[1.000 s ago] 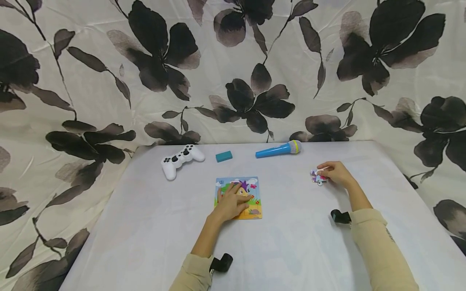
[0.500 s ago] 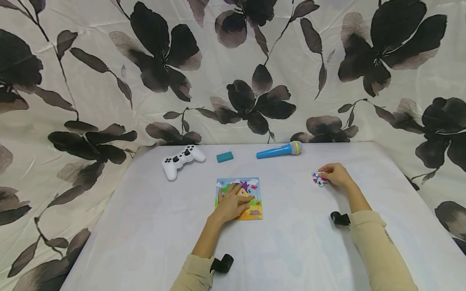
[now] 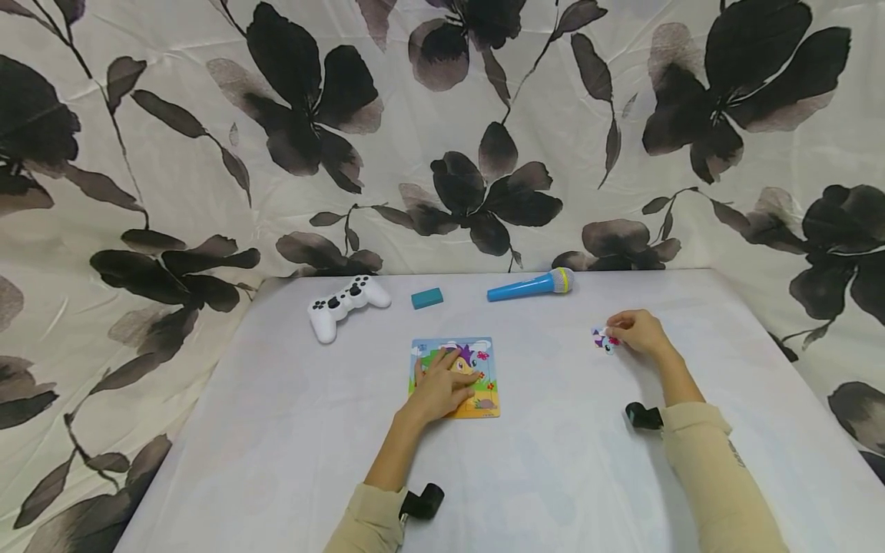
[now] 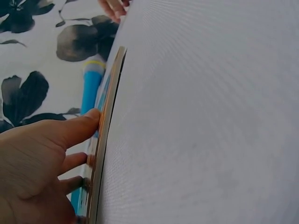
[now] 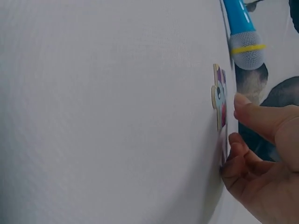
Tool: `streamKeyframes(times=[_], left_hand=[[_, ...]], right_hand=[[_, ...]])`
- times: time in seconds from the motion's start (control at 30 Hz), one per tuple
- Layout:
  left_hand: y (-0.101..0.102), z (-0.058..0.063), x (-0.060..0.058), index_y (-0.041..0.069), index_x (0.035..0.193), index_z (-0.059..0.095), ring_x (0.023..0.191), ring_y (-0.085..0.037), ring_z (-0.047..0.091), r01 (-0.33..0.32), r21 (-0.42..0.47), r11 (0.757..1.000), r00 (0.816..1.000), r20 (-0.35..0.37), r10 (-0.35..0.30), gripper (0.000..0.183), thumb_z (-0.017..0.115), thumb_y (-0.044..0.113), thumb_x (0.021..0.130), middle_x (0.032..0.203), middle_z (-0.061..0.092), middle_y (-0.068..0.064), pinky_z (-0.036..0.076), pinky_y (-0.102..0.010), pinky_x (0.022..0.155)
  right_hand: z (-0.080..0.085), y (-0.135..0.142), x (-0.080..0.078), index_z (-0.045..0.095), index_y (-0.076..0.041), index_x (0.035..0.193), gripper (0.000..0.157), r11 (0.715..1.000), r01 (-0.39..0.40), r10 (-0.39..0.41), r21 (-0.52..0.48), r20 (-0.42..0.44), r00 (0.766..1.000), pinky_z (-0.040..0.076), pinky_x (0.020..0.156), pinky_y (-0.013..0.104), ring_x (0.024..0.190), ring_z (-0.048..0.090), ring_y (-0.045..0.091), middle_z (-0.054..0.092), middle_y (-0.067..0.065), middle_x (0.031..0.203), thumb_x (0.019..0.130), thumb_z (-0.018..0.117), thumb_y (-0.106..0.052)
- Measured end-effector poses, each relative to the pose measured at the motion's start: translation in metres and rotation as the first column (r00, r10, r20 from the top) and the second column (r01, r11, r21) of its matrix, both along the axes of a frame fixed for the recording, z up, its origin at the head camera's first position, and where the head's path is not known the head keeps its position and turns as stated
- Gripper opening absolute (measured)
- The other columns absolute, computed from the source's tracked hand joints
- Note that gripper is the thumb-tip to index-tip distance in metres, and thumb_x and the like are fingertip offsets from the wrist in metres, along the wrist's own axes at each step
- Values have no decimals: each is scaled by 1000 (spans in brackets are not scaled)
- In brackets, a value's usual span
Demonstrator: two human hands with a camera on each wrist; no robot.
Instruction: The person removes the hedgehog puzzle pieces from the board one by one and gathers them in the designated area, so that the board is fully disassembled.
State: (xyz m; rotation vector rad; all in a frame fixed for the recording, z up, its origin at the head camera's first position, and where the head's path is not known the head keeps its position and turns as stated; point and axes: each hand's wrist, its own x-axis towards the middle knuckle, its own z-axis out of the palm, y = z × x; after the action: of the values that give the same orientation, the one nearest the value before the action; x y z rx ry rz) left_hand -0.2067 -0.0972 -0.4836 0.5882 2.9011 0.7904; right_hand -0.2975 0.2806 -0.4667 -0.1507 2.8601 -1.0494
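My left hand (image 3: pixel 439 386) rests with spread fingers on a colourful square jigsaw puzzle (image 3: pixel 486 389), covering part of its cartoon picture. Seen from the left wrist, the puzzle board (image 4: pixel 108 109) lies edge-on under the thumb and fingertips. To the right, the bent fingers of my right hand (image 3: pixel 639 332) hold a small puzzle piece (image 3: pixel 608 331) at the tabletop. Purple, pink and white colours mark the loose puzzle pieces (image 5: pixel 219 95) there; fingers partly hide them, and their number is unclear. In the right wrist view, the thumb and index fingertip stand apart.
Along the back of the white table (image 3: pixel 297 445) lie a white game controller (image 3: pixel 348 305), a teal block (image 3: pixel 426 298) and a blue toy microphone (image 3: pixel 528 286). A floral cloth (image 3: pixel 387 115) hangs behind the table. Each wrist carries a black camera.
The puzzle pieces at my right fingertips have shifted and turned slightly, and the right fingers have moved a little. My left hand stays in place on the puzzle.
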Motion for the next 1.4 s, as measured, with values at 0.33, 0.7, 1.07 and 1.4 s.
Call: streamKeyframes(times=[0.33, 0.7, 1.07, 1.4], left_hand=[[-2, -1, 7, 21, 118, 68, 137, -38, 25, -26, -31, 999, 998, -60, 24, 29, 64, 25, 89, 143, 39, -16, 8, -72, 103], [-3, -8, 11, 17, 113, 71, 134, -39, 32, -71, -9, 997, 988, -139, 69, 28, 67, 28, 87, 139, 47, -16, 13, -70, 104], [-8, -8, 16, 9, 100, 75, 130, -45, 32, -165, 129, 978, 971, -151, 184, 29, 73, 30, 81, 133, 45, -30, 22, -57, 109], [-11, -12, 17, 6, 107, 72, 132, -45, 31, -133, 102, 986, 974, -171, 149, 35, 70, 32, 84, 133, 47, -30, 22, -58, 109]], right_hand=[[1, -57, 4, 58, 11, 116, 35, 996, 23, -39, -85, -194, 980, 46, 83, 52, 92, 58, 44, 58, 33, 106, 88, 63, -10], [5, -158, 4, 62, 5, 115, 33, 975, -160, 131, -153, -185, 974, 46, 74, 38, 87, 54, 30, 61, 23, 102, 88, 66, -13], [-4, -229, 7, 64, 0, 114, 30, 936, -330, 315, -121, -130, 940, 51, 76, 34, 86, 57, 24, 62, 15, 100, 87, 67, -13], [-3, -254, 12, 68, -2, 109, 34, 892, -450, 452, 50, -38, 891, 48, 87, 39, 98, 55, 25, 63, 12, 105, 81, 75, -20]])
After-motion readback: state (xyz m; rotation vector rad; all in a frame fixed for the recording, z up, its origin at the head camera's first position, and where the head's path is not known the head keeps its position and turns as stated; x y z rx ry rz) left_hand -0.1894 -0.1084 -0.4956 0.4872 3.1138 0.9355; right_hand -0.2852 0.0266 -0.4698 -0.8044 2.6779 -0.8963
